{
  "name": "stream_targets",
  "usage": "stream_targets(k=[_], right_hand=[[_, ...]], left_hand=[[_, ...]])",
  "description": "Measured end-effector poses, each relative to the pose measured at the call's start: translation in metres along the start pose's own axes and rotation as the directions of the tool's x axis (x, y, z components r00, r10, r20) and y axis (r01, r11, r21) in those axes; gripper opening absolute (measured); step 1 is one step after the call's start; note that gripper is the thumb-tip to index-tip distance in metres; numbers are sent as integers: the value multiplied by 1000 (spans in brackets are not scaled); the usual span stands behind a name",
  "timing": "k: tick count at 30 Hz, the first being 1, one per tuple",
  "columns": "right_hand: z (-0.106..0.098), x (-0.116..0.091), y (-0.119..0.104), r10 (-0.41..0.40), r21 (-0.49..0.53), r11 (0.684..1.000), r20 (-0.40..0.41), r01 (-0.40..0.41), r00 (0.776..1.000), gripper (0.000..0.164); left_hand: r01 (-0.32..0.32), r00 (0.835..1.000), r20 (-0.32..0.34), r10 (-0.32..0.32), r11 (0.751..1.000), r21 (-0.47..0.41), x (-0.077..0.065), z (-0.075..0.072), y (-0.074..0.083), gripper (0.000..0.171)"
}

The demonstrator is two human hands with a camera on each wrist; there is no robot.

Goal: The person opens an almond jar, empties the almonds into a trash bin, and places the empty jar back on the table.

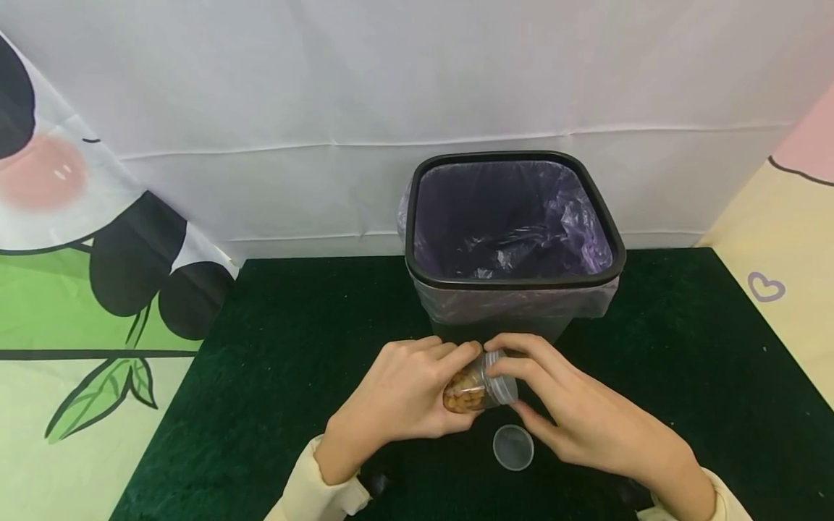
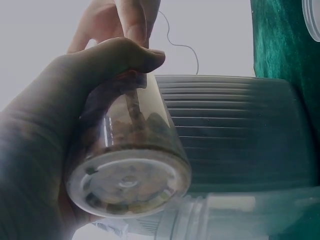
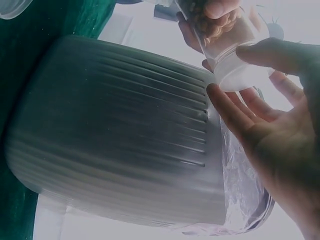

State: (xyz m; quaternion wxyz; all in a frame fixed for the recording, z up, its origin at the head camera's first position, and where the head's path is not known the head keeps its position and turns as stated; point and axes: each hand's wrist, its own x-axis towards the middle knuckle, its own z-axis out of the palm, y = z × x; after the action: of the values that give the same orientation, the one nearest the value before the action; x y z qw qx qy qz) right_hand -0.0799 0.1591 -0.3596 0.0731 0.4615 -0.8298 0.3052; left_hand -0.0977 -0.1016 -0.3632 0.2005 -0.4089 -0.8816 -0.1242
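Observation:
A small clear jar (image 1: 464, 394) with tan, nut-like pieces inside lies tilted on its side in my left hand (image 1: 417, 383), which grips its body. Its round base faces the left wrist camera. My right hand (image 1: 573, 412) pinches the translucent lid (image 1: 502, 381) at the jar's right end, thumb on one side and fingers on the other. In the right wrist view the lid (image 3: 240, 72) sits at the jar's mouth; whether it is loose I cannot tell. Below the hands, a round clear container (image 1: 512, 447) is on the dark green cloth.
Just beyond my hands stands a grey ribbed trash bin (image 1: 515, 284) with a black rim and a purplish plastic bag (image 1: 449, 206) lining it. A green cloth (image 1: 293, 325) covers the table. White fabric (image 1: 260, 108) hangs behind, with printed panels at both sides.

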Motion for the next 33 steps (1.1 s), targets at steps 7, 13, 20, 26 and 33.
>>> stream_targets(k=[7,13,20,26,33], right_hand=[[-1,1,-4,122,-57,991,29,-120,992,74],[0,2,-5,240,-121,964,22,-235,971,60],[0,2,-5,211,-108,972,4,-209,978,52],[-2,2,-7,144,-48,989,32,-142,989,61],[-2,1,-5,50,-48,998,5,-50,999,62]], left_hand=[[3,1000,25,-3,1000,4,-2,0,2,65],[-2,1000,26,2,1000,-7,-2,0,5,64],[-14,999,38,13,1000,11,-1,-2,6,62],[-9,999,42,9,1000,15,-3,-2,6,62],[-13,1000,21,12,1000,18,-2,-2,4,60]])
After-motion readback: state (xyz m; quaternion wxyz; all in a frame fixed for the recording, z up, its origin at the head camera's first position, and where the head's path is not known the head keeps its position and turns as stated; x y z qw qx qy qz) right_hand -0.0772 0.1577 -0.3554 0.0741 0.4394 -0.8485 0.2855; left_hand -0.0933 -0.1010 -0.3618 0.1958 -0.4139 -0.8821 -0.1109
